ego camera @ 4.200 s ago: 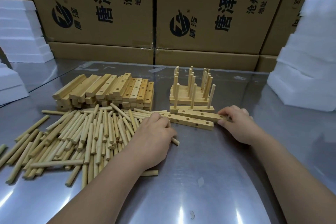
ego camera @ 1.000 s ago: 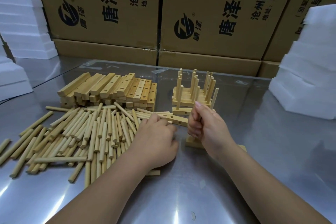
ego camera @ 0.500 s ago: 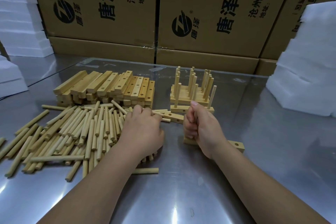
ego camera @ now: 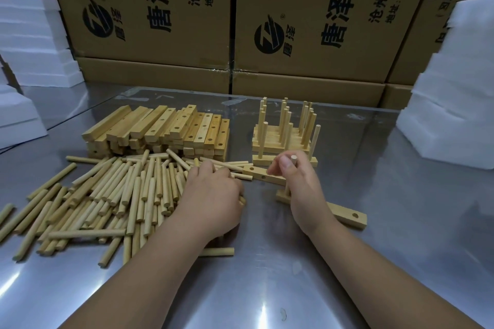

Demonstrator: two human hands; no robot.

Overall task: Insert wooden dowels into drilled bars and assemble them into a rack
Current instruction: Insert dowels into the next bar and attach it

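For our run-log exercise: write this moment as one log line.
phase: insertion | right hand: grips upright dowel standing in near bar | left hand: on loose dowels, grasp unclear | pegged bars: stacked behind

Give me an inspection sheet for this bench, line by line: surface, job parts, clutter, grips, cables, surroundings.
Surface: steel table, reflective.
Job's things: loose dowels heaped left; drilled bars stacked behind them; dowelled bars stacked centre; near bar under the right hand; second bar beyond it.
Clutter: nothing seen.
Grips: left hand rests on the dowels, hold hidden; right hand pinches an upright dowel standing in the near bar.
Cables: nothing seen.
Surroundings: cardboard boxes behind; white foam blocks both sides.
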